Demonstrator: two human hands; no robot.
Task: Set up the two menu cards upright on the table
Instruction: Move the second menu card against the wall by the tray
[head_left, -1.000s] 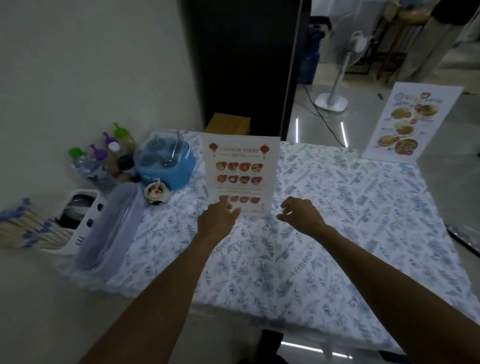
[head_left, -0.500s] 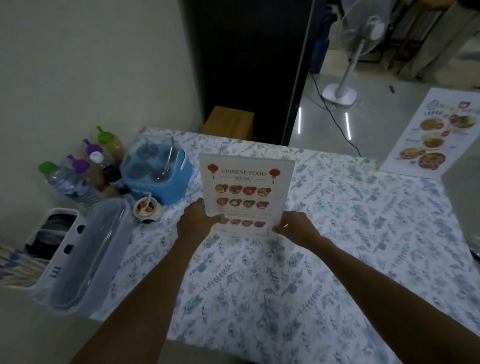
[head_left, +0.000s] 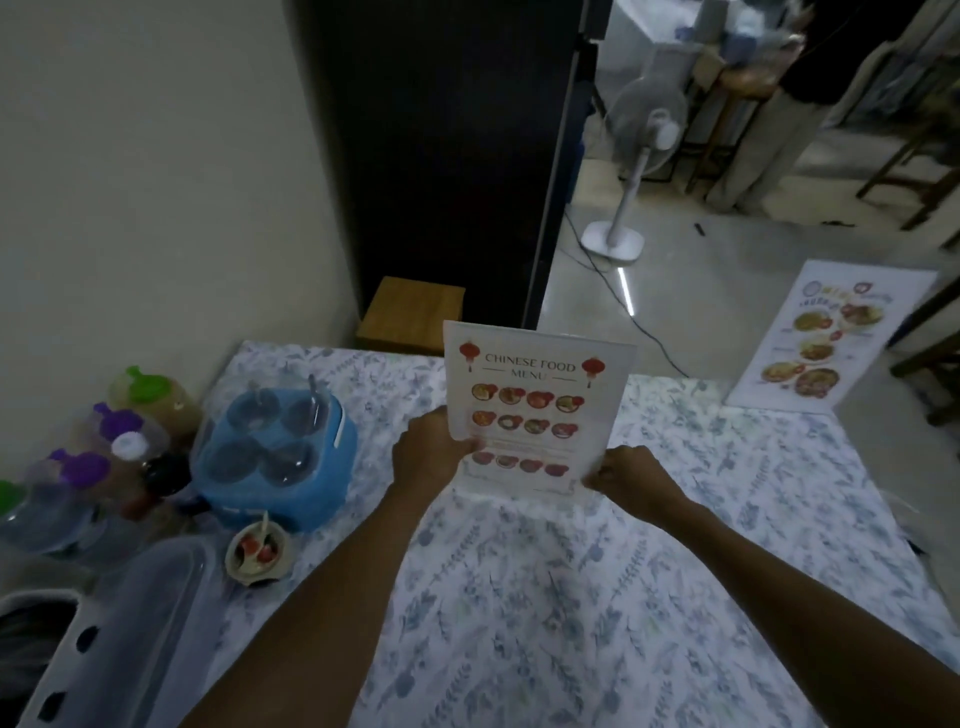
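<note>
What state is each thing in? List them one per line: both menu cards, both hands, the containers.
Chinese food menu card: upright on the table, held at both lower edges.
Second menu card: upright at the far right corner, untouched.
Left hand: closed on the card's left edge.
Right hand: closed on the card's lower right corner.
Blue condiment caddy: clear lid shut.
Small sauce dish: uncovered, spoon inside.
Bottles: capped, standing.

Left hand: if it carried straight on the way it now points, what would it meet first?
The left hand points away and slightly right, and its fingers already grip the left edge of the Chinese food menu card. Going on, it would press that card first. Past the card the way cannot be judged.
</note>
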